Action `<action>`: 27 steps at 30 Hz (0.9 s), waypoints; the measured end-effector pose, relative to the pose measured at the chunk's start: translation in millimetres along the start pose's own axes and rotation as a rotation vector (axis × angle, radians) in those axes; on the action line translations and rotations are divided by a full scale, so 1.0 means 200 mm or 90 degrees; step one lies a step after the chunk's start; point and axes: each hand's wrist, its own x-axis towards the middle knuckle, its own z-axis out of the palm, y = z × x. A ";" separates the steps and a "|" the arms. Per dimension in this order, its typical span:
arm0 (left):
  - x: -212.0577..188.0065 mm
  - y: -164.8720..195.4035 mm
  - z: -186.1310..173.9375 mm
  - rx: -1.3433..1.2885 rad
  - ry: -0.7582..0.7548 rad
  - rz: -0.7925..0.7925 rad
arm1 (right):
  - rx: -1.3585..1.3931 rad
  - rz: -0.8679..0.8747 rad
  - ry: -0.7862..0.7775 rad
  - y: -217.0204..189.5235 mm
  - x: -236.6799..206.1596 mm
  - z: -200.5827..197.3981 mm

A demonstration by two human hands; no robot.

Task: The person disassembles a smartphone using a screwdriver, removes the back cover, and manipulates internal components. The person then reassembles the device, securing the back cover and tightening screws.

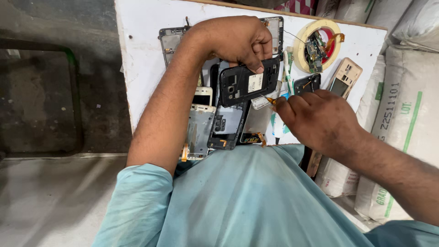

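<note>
2 hands work over the white board (pixel 137 55); the left hand (pixel 238 41) grips a black plastic phone frame (pixel 249 83) with camera cutouts and a white label, above the board's middle; the right hand (pixel 320 119) pinches an orange-handled screwdriver (pixel 270 99) against its lower edge.

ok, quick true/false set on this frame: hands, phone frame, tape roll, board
1. The left hand holds a black phone frame. True.
2. The right hand is empty. False: it holds a thin tool with an orange tip against the frame.
3. The tape roll has a circuit board in it. True.
4. The white board bears just one phone part. False: several lie there.
5. The sleeves are red. False: light blue.
</note>
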 end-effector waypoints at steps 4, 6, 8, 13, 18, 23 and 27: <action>0.00 0.00 0.00 -0.001 -0.002 0.005 | 0.091 0.195 -0.122 -0.04 -0.01 0.03; -0.01 0.00 0.00 -0.003 -0.001 0.004 | 0.129 0.261 -0.144 -0.05 -0.01 0.03; -0.01 0.01 0.00 0.003 -0.004 0.007 | 0.131 0.187 -0.044 -0.05 -0.01 0.02; -0.01 0.02 0.00 0.007 0.008 -0.016 | -0.038 -0.015 0.033 -0.02 0.00 -0.05; -0.01 0.02 0.00 0.011 0.006 -0.017 | -0.089 -0.074 0.005 0.00 0.01 -0.05; 0.00 0.00 0.00 0.007 0.001 -0.012 | 0.036 0.044 0.020 -0.01 0.00 0.02; 0.00 0.00 0.00 -0.005 0.007 -0.015 | 0.119 0.213 -0.033 -0.06 -0.02 0.07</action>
